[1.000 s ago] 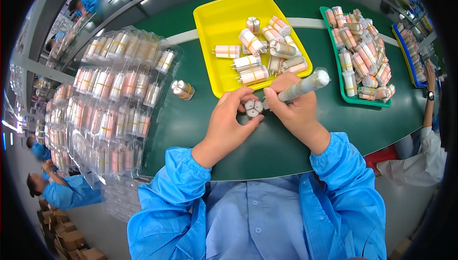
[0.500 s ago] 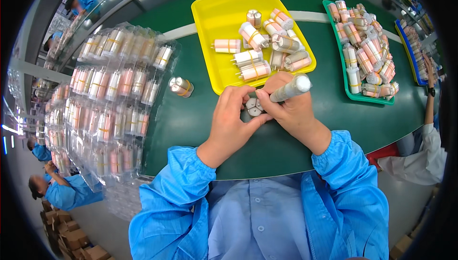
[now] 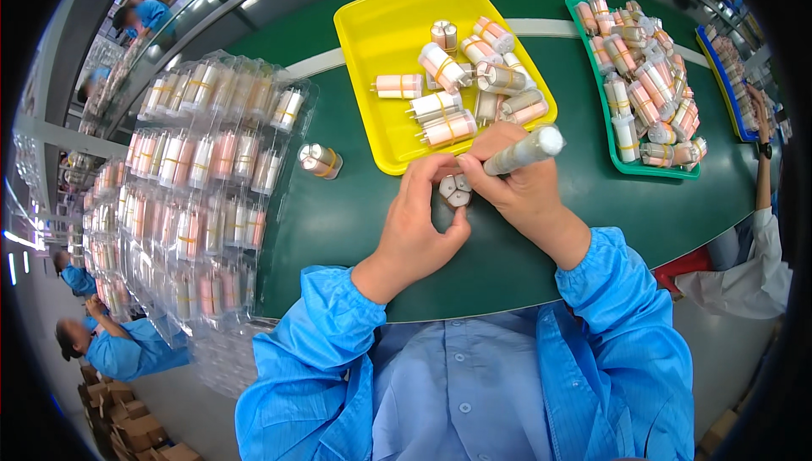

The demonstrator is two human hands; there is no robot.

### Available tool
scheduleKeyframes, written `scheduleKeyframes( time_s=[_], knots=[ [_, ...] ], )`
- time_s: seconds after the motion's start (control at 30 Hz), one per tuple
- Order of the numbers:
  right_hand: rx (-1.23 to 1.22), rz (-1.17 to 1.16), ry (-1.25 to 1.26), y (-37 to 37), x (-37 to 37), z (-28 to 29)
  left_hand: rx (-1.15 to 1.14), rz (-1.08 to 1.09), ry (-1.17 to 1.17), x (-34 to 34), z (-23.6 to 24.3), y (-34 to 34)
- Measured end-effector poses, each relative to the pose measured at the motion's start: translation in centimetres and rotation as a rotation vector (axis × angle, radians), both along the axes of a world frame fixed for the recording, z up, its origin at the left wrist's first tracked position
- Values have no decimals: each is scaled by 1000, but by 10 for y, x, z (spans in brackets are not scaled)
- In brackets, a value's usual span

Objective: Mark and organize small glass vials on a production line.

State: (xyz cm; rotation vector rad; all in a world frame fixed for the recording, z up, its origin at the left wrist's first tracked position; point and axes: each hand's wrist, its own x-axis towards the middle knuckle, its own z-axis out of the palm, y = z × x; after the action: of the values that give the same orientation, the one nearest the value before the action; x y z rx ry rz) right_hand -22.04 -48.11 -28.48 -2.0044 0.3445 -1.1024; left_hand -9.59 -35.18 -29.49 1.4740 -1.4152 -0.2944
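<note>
A small bundle of capped cylinders (image 3: 456, 191) stands end-up between the fingertips of my left hand (image 3: 413, 226), its pale round ends facing up. My right hand (image 3: 523, 178) grips a thick grey-white pen-like tube (image 3: 526, 152) with a white end. That tube slants toward the bundle; its tip is hidden by my fingers, so I cannot tell whether it touches. Beyond both hands, a yellow tray (image 3: 364, 97) holds several pink and white cylinder bundles tied with yellow bands. One more banded bundle (image 3: 320, 161) rests alone on the green table left of my hands.
Stacked clear plastic trays (image 3: 292, 135) full of bundles cover the left side. To the right lies a heaped green tray (image 3: 616, 135), with a blue tray (image 3: 721, 93) and another person's arm (image 3: 763, 169) past it. The table's front edge (image 3: 507, 307) curves before me.
The bundle looks turned a little, and my left thumb has shifted down and nearer me along it. My right hand and the tube have moved slightly to the right.
</note>
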Motion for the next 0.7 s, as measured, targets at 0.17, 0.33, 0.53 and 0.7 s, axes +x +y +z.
scheduleKeyframes(
  time_s=[0.17,0.33,0.53,0.7],
  knots=[
    [-255,-11,62,-1,0,9,73,134,-199,1,-2,-1],
    [-178,-21,-71,0,1,6,33,111,-119,0,-4,0],
    [-10,14,-108,-3,0,-1,46,-35,17,-4,-9,2],
    [-195,7,9,-1,-1,8,49,-9,-23,-5,-6,3]
  ],
)
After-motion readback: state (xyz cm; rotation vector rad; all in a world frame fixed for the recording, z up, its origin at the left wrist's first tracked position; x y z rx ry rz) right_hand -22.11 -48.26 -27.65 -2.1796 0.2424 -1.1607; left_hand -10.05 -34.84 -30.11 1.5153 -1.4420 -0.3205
